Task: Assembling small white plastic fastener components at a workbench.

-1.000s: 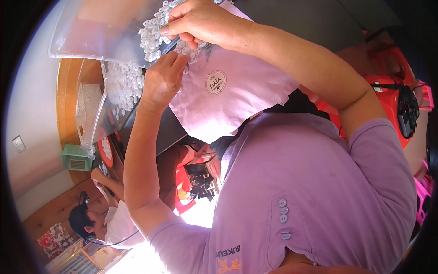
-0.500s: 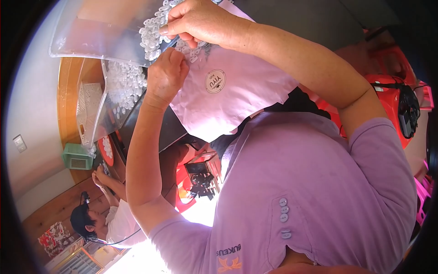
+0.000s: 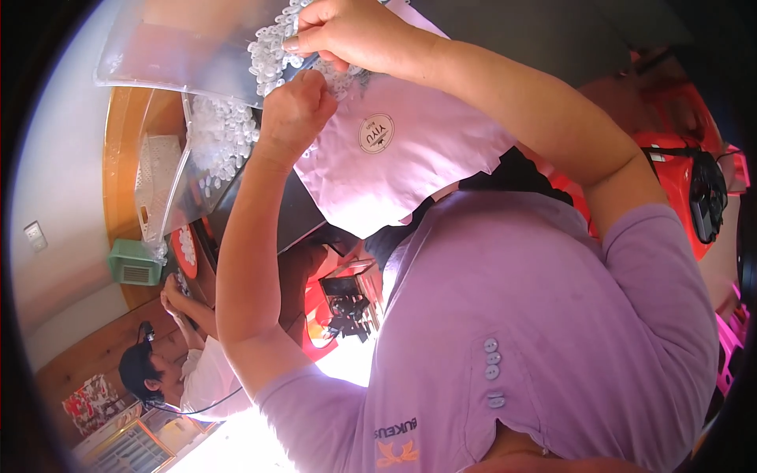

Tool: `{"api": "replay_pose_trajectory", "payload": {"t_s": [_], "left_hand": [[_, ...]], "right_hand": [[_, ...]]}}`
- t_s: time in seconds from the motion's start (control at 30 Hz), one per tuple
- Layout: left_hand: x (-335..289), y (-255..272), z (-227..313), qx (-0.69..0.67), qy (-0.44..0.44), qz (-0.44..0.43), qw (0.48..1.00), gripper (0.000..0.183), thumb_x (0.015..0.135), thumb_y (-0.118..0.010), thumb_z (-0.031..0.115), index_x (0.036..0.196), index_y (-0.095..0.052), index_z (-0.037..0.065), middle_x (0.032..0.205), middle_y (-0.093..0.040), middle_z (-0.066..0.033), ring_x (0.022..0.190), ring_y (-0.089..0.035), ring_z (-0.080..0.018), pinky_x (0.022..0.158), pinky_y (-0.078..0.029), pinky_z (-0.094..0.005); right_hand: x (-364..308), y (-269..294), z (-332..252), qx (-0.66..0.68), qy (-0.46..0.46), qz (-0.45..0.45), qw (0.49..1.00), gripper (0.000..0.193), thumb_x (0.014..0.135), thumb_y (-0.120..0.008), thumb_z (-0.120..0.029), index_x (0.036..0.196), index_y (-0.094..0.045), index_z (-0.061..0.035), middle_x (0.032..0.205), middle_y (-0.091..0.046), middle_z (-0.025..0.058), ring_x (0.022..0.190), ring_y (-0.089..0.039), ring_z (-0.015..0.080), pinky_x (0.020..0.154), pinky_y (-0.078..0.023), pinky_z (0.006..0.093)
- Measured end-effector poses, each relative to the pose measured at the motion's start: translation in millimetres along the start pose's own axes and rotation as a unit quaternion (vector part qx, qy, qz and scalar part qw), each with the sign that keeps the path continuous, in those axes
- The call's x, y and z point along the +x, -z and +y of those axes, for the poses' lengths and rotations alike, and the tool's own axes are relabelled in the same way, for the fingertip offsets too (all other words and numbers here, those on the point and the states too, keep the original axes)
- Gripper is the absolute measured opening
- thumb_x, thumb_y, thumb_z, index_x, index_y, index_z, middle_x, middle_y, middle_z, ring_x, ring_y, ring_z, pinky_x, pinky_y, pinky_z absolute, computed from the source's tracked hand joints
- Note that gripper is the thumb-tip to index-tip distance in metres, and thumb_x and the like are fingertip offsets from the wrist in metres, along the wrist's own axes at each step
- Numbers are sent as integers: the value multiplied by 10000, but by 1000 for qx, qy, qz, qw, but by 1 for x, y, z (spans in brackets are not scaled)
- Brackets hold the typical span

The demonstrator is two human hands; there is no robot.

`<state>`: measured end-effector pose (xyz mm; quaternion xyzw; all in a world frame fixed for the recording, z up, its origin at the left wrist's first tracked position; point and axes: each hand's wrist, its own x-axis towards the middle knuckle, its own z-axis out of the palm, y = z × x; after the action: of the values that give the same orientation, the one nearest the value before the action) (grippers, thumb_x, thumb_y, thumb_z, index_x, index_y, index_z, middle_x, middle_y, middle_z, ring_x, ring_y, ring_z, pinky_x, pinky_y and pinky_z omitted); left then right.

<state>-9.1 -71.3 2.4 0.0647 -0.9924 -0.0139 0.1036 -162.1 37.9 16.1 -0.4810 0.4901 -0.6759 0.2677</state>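
My right hand reaches over a pile of small white oval pieces with holes, thumb and fingertips pinched together. Whatever is between those fingertips is too small to make out. Just nearer to me, my left hand is closed like a fist, its fingertips turned away and what they hold hidden. Under both hands a pink sheet with a round printed label hangs from the table toward my lap. More of the white pieces lie on its far end, between my hands.
A clear plastic bin stands at the far left. Beside it, another clear container holds many white pieces. Further left are a green basket and a red tray. A co-worker sits at lower left. Red chairs stand at right.
My left hand has shifted slightly up and to the right. The right hand stays over the pile, still pinched, a little further right. The whole view has moved slightly.
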Motion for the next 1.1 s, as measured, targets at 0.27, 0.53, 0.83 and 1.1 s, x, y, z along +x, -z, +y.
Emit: {"api": "replay_pose_trajectory", "payload": {"t_s": [0.27, 0.53, 0.83, 1.1], "left_hand": [[-1, 45, 21, -481, 313, 79, 815, 72, 818, -647, 57, 826, -656, -14, 662, -603, -30, 526, -512, -83, 453, -373, -211], [-9, 51, 18, -688, 307, 62, 654, 160, 855, -591, 111, 860, -618, -47, 711, -570, -99, 514, -486, -155, 421, -318, -248], [-19, 45, 33, -714, 342, 101, 603, 142, 865, -605, 110, 839, -615, -29, 705, -572, -79, 534, -483, -137, 429, -324, -249], [-25, 12, 46, -261, 359, 109, 889, 200, 752, -791, 142, 778, -679, -21, 648, -628, -31, 565, -531, -104, 556, -443, -263]], "right_hand": [[-5, -3, 9, -229, 42, -79, 969, 168, 797, -609, -184, 874, -708, -73, 811, -681, 114, 822, -651, 282, 731, -491, 428], [-6, -6, 12, -119, 126, -83, 981, 172, 788, -646, -106, 938, -706, -48, 820, -687, 119, 802, -666, 246, 746, -500, 348], [-6, -6, 11, -113, 121, -111, 980, 81, 768, -673, -82, 747, -647, -8, 734, -668, 81, 683, -646, 181, 635, -492, 325], [0, -8, 14, -84, 144, -10, 986, 82, 716, -648, -49, 700, -597, 13, 661, -624, 150, 636, -624, 243, 586, -457, 358]]}}
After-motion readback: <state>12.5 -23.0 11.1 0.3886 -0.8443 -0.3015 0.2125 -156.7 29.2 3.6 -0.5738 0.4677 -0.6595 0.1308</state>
